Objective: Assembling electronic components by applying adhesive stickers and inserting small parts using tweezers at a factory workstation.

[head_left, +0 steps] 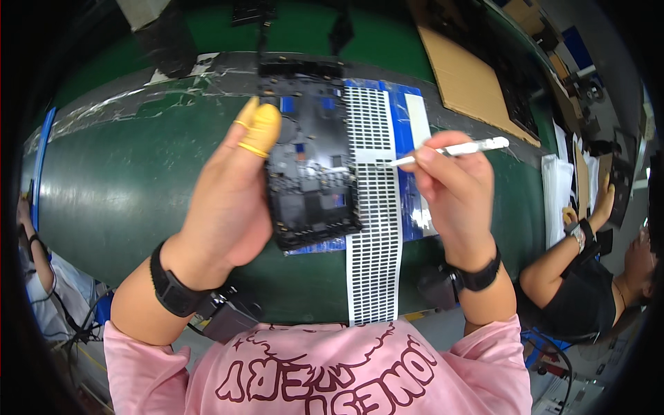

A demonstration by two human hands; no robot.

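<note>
My left hand (238, 180) grips a black rectangular plastic housing (308, 159) by its left edge, tilted up over the bench. Yellow finger cots cover its thumb and a finger. Inside the housing are moulded recesses, small blue patches and tiny metal-coloured spots. My right hand (456, 180) is closed round a slim white pen-like tool (474, 146). The tool's pointed tip is at a long white sheet of small black rectangular stickers (373, 256); whether it touches cannot be told. The housing overlaps the sheet's left side.
Beneath the sheet lies a blue board (418, 207) on the green bench mat (131, 180). Brown cardboard (470, 83) rests at the far right. A black stand (339, 31) rises behind the housing. Co-workers sit on both sides; one's arm (553, 270) is at the right.
</note>
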